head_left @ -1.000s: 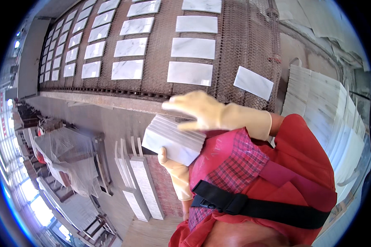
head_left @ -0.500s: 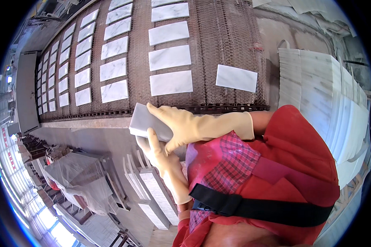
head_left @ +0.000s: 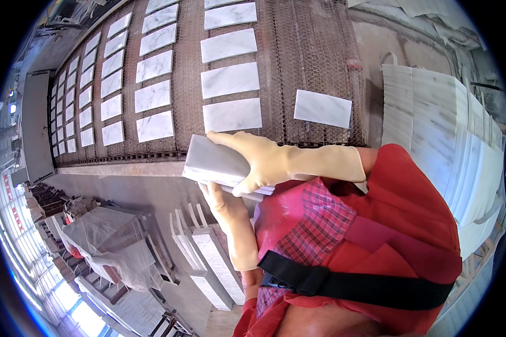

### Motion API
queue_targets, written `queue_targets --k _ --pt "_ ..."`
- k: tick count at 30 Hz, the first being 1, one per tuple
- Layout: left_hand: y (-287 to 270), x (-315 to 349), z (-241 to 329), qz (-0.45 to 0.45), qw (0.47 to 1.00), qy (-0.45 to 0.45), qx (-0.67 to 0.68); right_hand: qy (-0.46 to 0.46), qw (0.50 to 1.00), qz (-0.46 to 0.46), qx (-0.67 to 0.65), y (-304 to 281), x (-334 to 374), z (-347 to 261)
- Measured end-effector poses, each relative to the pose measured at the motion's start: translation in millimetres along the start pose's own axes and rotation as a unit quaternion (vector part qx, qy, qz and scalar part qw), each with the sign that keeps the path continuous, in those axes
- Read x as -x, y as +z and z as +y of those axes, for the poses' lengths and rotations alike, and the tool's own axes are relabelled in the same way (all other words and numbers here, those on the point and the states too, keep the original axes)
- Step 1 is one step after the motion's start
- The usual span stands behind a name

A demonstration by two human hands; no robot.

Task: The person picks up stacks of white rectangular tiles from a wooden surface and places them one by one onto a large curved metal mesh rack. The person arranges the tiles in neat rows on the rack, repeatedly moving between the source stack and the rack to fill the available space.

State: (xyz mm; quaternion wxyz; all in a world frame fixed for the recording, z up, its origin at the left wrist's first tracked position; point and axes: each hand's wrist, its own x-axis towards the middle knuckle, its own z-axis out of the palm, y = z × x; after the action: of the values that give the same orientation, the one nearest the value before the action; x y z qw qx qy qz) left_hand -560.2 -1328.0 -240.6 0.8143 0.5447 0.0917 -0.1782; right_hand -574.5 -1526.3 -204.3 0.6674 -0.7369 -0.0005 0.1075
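Note:
A small stack of pale grey-white marble tiles (head_left: 216,159) is held in front of my body, at the near edge of a brown mesh conveyor belt (head_left: 278,73). My right hand (head_left: 258,163), in a cream rubber glove, grips the stack from the upper right, with fingers over its far edge and thumb along its near side. Below it, my left hand (head_left: 225,210), gloved alike, is closed on the stack's lower side; part of its fingers is hidden. A single white veined tile (head_left: 322,109) lies apart on the belt, right of the nearest column of tiles (head_left: 232,114).
More columns of marble tiles (head_left: 154,126) cover the belt toward the left. Large stone slabs (head_left: 433,123) stand at the right. Lower left are stacked white slabs (head_left: 219,261) and a plastic-wrapped load (head_left: 109,241). A metal rail (head_left: 118,168) edges the belt.
The stack has shifted slightly right and turned, showing more of its layered edges. My right hand has moved right with it, and my left hand has slid lower along its side.

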Motion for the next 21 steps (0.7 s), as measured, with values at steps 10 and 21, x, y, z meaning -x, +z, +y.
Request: queue_targets --k 10,21 --pt "8 8 -17 -0.018 0.977 -0.182 0.108 0.076 0.956 0.077 -0.273 -71 38 20" --pt "-13 11 -26 0.057 0.979 -0.177 0.083 0.172 0.820 0.127 0.531 -198 45 113"
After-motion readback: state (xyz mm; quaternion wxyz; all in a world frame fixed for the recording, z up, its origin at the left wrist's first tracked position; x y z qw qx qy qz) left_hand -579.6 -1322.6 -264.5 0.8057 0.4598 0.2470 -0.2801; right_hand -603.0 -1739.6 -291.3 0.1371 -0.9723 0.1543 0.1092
